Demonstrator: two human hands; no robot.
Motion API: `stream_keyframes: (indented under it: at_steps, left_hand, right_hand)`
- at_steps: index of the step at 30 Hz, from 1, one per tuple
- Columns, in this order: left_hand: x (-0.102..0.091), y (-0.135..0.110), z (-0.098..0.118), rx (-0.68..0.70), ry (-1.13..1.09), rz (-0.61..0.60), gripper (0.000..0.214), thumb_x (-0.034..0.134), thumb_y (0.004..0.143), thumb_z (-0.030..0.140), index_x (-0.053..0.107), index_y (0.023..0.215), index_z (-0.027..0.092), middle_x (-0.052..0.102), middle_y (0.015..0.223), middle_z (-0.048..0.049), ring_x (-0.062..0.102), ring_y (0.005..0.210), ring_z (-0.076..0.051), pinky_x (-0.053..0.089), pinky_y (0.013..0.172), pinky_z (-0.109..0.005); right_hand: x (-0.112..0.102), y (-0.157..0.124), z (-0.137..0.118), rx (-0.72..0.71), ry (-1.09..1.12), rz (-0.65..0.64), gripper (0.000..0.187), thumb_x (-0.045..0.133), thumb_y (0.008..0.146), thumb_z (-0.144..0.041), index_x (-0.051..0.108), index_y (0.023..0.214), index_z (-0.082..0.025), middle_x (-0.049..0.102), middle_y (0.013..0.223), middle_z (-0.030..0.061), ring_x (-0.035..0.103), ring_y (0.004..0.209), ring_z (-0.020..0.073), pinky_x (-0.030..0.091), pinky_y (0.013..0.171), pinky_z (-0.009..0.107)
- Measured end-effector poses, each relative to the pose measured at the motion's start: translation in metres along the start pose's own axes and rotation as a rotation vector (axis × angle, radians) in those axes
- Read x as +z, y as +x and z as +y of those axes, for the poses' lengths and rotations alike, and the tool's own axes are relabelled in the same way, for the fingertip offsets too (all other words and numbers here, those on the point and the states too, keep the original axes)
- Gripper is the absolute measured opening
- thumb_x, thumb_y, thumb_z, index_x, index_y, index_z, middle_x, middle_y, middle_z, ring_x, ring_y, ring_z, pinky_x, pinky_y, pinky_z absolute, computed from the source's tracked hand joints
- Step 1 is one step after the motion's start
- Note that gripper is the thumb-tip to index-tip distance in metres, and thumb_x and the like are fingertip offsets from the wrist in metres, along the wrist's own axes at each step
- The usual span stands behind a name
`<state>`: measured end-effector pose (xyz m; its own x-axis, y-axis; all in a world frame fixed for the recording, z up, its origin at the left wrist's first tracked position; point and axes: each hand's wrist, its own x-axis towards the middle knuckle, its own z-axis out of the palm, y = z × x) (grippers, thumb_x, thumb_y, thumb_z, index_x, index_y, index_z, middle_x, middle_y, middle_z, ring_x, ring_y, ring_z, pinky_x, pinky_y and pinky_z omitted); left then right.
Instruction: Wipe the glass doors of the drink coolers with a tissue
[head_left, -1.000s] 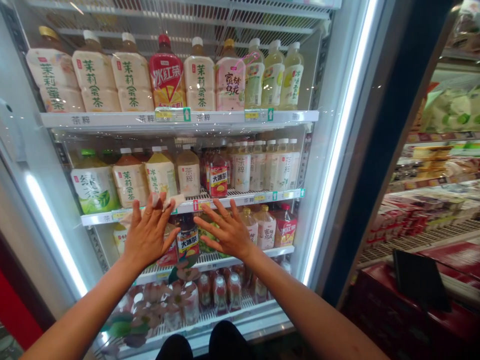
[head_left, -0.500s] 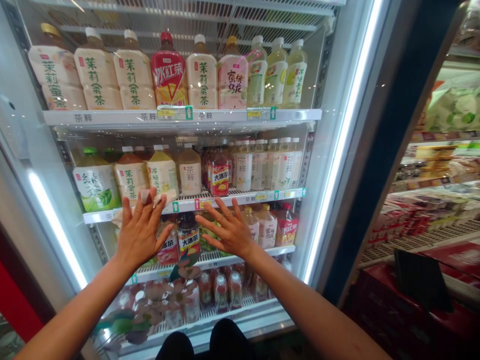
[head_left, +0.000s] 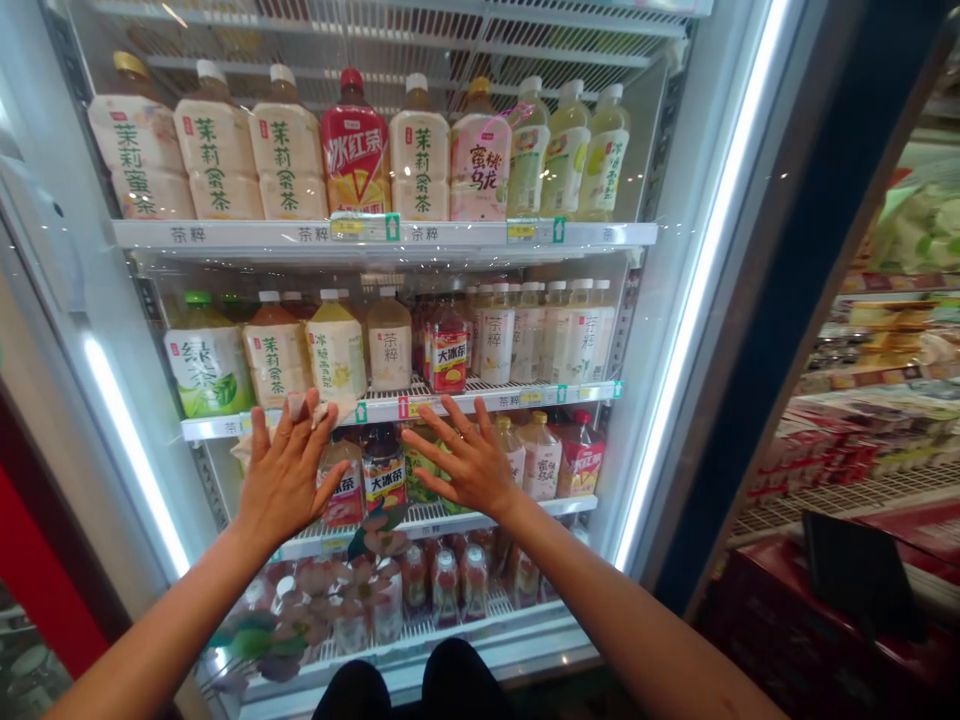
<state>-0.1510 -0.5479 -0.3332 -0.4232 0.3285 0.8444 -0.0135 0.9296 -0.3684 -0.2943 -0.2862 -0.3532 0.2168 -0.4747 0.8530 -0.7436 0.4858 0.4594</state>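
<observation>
Fingers of our left hand are spread wide apart, and a small pale cloth or tissue sits under the fingertips, pressed flat against the glass door of the drinks fridge, a little left of the middle of the frame. We cannot tell how the cloth is gripped beyond that it lies between the fingertips and the glass. Our right hand rests just right of centre with its fingers also splayed apart, palm toward the same glass, clamped on nothing. The two hands sit near each other but apart, both at the level of the middle shelf edge.

Behind the glass, between the hands, we see a dark bottle with a red and yellow label. Above, the top shelf carries a row of large pale tea bottles, with a red-labelled bottle among them in the upper middle of the frame. A green-capped bottle stands at the left end of the middle shelf. Small bottles fill the lowest shelf at lower centre. A bright light strip runs down the right side of the fridge, and store shelving shows at far right
</observation>
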Motion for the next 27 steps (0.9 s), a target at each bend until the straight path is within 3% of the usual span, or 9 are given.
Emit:
stream_keyframes:
  at_steps: [4, 7, 9, 13, 17, 20, 24, 27]
  left_hand:
    - [0.009, -0.017, 0.005, 0.049, 0.008, 0.011, 0.078, 0.044, 0.101, 0.052, 0.013, 0.164, 0.020, 0.013, 0.172, -0.0095, 0.003, 0.162, -0.025, -0.006, 0.131, -0.054]
    - [0.017, -0.042, 0.013, 0.111, 0.016, -0.020, 0.078, 0.046, 0.100, 0.052, 0.015, 0.164, 0.019, 0.012, 0.172, -0.0091, 0.004, 0.162, -0.025, -0.003, 0.132, -0.053]
    - [0.015, -0.045, 0.012, 0.142, 0.017, -0.035, 0.078, 0.047, 0.100, 0.052, 0.016, 0.164, 0.020, 0.015, 0.171, -0.0087, 0.005, 0.162, -0.024, -0.002, 0.132, -0.052]
    - [0.000, -0.011, -0.003, 0.081, 0.018, -0.040, 0.079, 0.047, 0.100, 0.052, 0.013, 0.165, 0.022, 0.021, 0.171, -0.0093, 0.007, 0.161, -0.024, -0.003, 0.132, -0.054]
    - [-0.004, 0.011, -0.011, 0.021, 0.030, 0.000, 0.082, 0.046, 0.100, 0.053, 0.008, 0.165, 0.022, 0.014, 0.172, -0.0098, 0.002, 0.161, -0.025, -0.007, 0.130, -0.056]
    - [0.006, -0.010, -0.002, 0.033, 0.022, 0.003, 0.081, 0.044, 0.100, 0.054, 0.009, 0.165, 0.021, 0.010, 0.173, -0.0092, 0.001, 0.162, -0.025, -0.007, 0.131, -0.055]
    - [0.014, -0.047, 0.012, 0.084, -0.005, -0.045, 0.080, 0.048, 0.099, 0.054, 0.014, 0.164, 0.021, 0.020, 0.171, -0.0098, 0.005, 0.162, -0.024, -0.002, 0.132, -0.053]
    - [0.008, -0.040, 0.009, 0.108, -0.008, -0.068, 0.079, 0.048, 0.099, 0.053, 0.015, 0.164, 0.023, 0.030, 0.168, -0.0105, 0.009, 0.161, -0.023, -0.001, 0.132, -0.053]
  right_hand:
    - [0.000, 0.000, 0.000, -0.003, -0.005, 0.002, 0.058, 0.065, 0.096, -0.047, 0.054, 0.149, -0.029, 0.041, 0.164, 0.0014, 0.014, 0.161, 0.0276, 0.004, 0.132, 0.057]
    - [0.000, 0.000, 0.000, -0.003, -0.004, -0.006, 0.056, 0.065, 0.096, -0.047, 0.054, 0.149, -0.030, 0.042, 0.163, 0.0013, 0.014, 0.160, 0.0274, 0.003, 0.132, 0.057]
    - [-0.001, 0.000, -0.001, 0.001, -0.008, -0.008, 0.056, 0.064, 0.096, -0.047, 0.055, 0.149, -0.030, 0.041, 0.164, 0.0011, 0.014, 0.161, 0.0274, 0.004, 0.132, 0.057]
    - [-0.002, 0.000, -0.001, 0.005, -0.017, -0.012, 0.055, 0.063, 0.097, -0.047, 0.054, 0.149, -0.031, 0.039, 0.165, 0.0001, 0.014, 0.161, 0.0276, 0.006, 0.132, 0.058]
    - [-0.002, 0.000, -0.001, -0.002, -0.022, -0.021, 0.057, 0.064, 0.096, -0.047, 0.053, 0.150, -0.030, 0.037, 0.166, 0.0005, 0.014, 0.161, 0.0283, 0.005, 0.132, 0.059]
    - [-0.001, 0.000, 0.000, -0.001, -0.015, -0.017, 0.057, 0.065, 0.096, -0.047, 0.054, 0.149, -0.030, 0.040, 0.165, 0.0006, 0.014, 0.161, 0.0277, 0.004, 0.132, 0.058]
    - [-0.001, 0.001, 0.000, 0.000, 0.006, -0.001, 0.055, 0.065, 0.096, -0.046, 0.055, 0.148, -0.029, 0.044, 0.162, 0.0017, 0.014, 0.161, 0.0268, 0.003, 0.132, 0.056]
    - [-0.001, 0.001, 0.000, 0.000, 0.005, -0.003, 0.056, 0.065, 0.096, -0.047, 0.055, 0.148, -0.029, 0.043, 0.163, 0.0017, 0.014, 0.161, 0.0270, 0.003, 0.132, 0.057]
